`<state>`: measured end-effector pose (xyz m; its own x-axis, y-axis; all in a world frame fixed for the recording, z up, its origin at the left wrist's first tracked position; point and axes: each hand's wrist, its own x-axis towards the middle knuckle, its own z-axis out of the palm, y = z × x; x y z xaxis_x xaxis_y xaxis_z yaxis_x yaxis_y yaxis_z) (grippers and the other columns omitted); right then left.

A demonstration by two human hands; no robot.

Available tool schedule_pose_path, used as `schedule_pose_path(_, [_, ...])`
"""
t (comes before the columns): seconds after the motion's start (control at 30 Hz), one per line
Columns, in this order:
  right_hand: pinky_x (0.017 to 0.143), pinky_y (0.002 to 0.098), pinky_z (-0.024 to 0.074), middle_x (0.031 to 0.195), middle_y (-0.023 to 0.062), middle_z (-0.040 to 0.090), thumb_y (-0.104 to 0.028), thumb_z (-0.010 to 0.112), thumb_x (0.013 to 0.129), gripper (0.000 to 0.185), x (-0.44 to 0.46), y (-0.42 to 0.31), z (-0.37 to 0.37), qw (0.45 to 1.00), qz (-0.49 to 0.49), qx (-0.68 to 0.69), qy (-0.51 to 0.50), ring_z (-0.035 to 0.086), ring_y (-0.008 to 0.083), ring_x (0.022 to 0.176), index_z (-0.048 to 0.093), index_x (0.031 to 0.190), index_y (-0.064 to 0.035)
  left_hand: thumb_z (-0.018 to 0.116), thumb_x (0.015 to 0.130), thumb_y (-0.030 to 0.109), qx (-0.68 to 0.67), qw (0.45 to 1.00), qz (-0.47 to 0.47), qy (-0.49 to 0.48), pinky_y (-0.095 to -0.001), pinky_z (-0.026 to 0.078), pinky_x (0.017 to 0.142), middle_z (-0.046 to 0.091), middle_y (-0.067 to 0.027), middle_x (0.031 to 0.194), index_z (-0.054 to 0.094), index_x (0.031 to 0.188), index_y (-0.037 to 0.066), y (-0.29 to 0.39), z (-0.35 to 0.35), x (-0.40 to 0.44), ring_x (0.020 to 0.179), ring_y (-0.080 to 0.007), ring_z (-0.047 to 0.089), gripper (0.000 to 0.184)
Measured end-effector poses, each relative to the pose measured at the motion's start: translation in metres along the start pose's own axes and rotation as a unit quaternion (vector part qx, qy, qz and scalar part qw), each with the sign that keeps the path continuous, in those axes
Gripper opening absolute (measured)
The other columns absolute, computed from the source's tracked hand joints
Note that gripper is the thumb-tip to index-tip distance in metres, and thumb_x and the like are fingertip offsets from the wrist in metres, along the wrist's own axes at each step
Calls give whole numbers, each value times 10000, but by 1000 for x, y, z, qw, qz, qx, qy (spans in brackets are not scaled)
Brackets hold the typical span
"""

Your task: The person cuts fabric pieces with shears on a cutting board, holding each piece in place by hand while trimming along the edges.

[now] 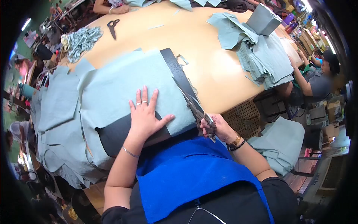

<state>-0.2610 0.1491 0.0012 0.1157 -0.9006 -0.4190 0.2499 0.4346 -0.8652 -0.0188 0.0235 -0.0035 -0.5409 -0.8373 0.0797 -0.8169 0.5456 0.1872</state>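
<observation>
Scissors (194,106) at edge of pale green sheet (119,82)
The scissors are gripped by the right hand (218,128); the sheet, lying at the table's (223,82) near side, should be pressed flat by the spread left hand (144,116), with blades aligned to its edge.

A plain black short-sleeved top (278,196) shows under a vivid blue cloth apron (190,183), its front creased crosswise. A thin pale cord (204,210) forks at the chest. The left hand (145,115) wears two silver-toned rings (144,102), its wrist a slim bangle (130,152); the right wrist has a gold-toned watch (235,140) beside a black bracelet (237,146).
</observation>
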Motion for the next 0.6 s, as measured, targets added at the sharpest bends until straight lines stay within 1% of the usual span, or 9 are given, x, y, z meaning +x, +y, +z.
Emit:
schedule_pose_path(0.07, [554, 201, 486, 733, -6, 593, -233, 626, 904, 186, 1, 3, -2, 1000, 3, 16, -8, 569, 44, 608, 618, 891, -47, 568, 710, 750, 4, 1000, -2, -5, -668, 147, 1060, 191, -256, 1520, 311, 1466, 126, 1, -1, 0, 1414, -427, 154, 1013])
schedule_pose_path(0.17, [565, 202, 494, 762, -5, 606, -210, 628, 900, 168, -9, 3, 0, 1000, -2, 16, 1, 575, 42, 618, 626, 910, -42, 578, 704, 751, 4, 1000, 0, -8, -660, 142, 1065, 186, -251, 1524, 306, 1470, 127, 1, -3, 0, 1415, -424, 156, 1025])
schedule_pose_path(0.3, [567, 200, 499, 762, -1, 615, -195, 625, 901, 147, -11, 13, -5, 1000, 2, 15, -2, 580, 44, 619, 634, 925, -49, 583, 706, 744, 1, 1000, 6, -11, -657, 142, 1065, 184, -252, 1524, 307, 1469, 122, 4, -3, -2, 1415, -425, 157, 1023])
schedule_pose_path(0.43, [545, 192, 477, 760, -16, 593, -185, 618, 892, 118, -6, 11, 2, 999, 0, 31, 10, 564, 36, 603, 622, 887, -67, 586, 711, 735, 5, 999, 19, -33, -654, 144, 1066, 188, -257, 1522, 308, 1468, 119, 12, -8, -11, 1417, -422, 154, 1015])
schedule_pose_path(0.47, [540, 185, 463, 766, -25, 579, -181, 617, 885, 110, -5, 10, 3, 1000, -10, 30, 0, 558, 32, 606, 613, 871, -72, 585, 712, 734, -1, 999, 20, -30, -660, 141, 1064, 183, -258, 1522, 305, 1469, 118, 13, -7, -11, 1416, -428, 151, 1015])
schedule_pose_path(0.6, [542, 182, 461, 775, -22, 585, -186, 627, 885, 124, -4, 14, 3, 999, -29, 42, -14, 559, 31, 616, 612, 884, -63, 587, 714, 730, -14, 999, 23, -29, -667, 139, 1059, 172, -261, 1523, 300, 1469, 118, 14, -4, -16, 1413, -440, 143, 1013])
